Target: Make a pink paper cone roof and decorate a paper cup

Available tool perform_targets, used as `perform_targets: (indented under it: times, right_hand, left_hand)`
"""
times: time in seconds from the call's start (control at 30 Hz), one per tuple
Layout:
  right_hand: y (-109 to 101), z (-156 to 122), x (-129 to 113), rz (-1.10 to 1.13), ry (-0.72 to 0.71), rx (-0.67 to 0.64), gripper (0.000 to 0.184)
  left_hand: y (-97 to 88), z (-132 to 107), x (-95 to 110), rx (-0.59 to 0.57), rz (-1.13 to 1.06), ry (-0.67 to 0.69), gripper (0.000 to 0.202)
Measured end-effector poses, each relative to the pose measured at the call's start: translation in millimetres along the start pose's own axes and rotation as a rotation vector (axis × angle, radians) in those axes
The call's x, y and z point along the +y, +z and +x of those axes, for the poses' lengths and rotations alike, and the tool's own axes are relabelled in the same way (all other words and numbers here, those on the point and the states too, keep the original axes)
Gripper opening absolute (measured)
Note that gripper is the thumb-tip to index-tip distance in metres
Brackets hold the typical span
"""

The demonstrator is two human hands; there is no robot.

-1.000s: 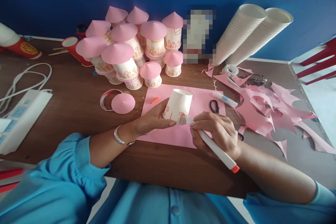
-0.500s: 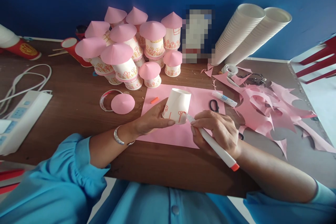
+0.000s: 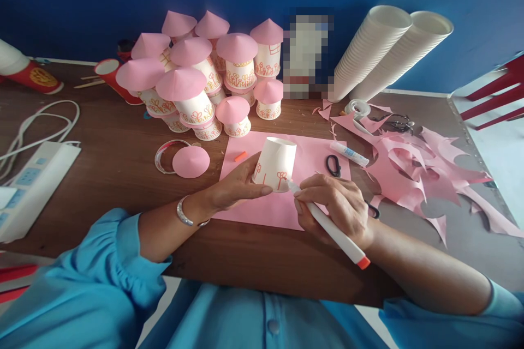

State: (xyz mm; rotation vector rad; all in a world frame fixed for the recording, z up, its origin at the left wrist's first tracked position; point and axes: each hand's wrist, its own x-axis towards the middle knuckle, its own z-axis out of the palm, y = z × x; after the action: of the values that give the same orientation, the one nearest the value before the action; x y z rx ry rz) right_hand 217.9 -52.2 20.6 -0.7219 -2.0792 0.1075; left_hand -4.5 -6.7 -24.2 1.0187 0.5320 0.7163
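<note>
My left hand (image 3: 241,182) is closed around the lower left side of a white paper cup (image 3: 275,158), held tilted with its mouth up over a sheet of pink paper (image 3: 262,215). Red-orange flower drawings show near the cup's lower end. In my right hand (image 3: 335,204) is a white marker (image 3: 338,234) with an orange-red end; its tip meets the cup beside a drawn flower. An orange marker cap (image 3: 240,156) lies on the pink sheet. Black scissor handles (image 3: 333,165) and a glue stick (image 3: 349,154) sit right of the cup.
Several decorated cups with pink cone roofs (image 3: 182,84) stand at the back left, a loose pink cone (image 3: 191,162) before them. Two stacks of paper cups (image 3: 372,49) lean by the wall. Pink scraps (image 3: 417,169) cover the right side; a power strip (image 3: 41,191) lies left.
The marker tip and my right hand have shifted slightly left along the drawn flower. My left hand still holds the cup in nearly the same place.
</note>
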Motion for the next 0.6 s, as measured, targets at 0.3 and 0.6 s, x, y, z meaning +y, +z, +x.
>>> perform_targets:
  times: [0.3, 0.6]
  right_hand:
    - [0.6, -0.6, 0.3, 0.003, 0.001, -0.006, 0.025]
    - [0.9, -0.4, -0.9, -0.004, 0.003, -0.007, 0.027]
  left_hand:
    - [0.2, -0.3, -0.4, -0.005, -0.002, -0.002, 0.054]
    - [1.1, -0.9, 0.2, -0.012, -0.026, -0.016, 0.052]
